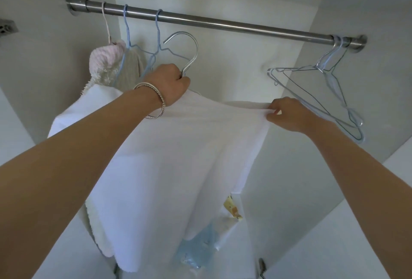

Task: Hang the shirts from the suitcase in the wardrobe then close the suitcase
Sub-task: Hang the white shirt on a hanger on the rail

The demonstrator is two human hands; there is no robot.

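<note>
A white shirt (178, 156) hangs on a silver wire hanger (189, 49) that I hold up inside the wardrobe, its hook just below the steel rail (223, 22). My left hand (169, 82), with a bracelet on the wrist, grips the hanger at the base of its hook. My right hand (287, 113) pinches the shirt's right shoulder edge. The suitcase is out of view.
At the rail's left end hang a pink fluffy garment (104, 60) and a beige one (131, 67) on blue hangers. Empty wire hangers (323, 91) dangle at the rail's right end. Patterned fabric (198, 249) shows below the shirt. The rail is bare between the two groups.
</note>
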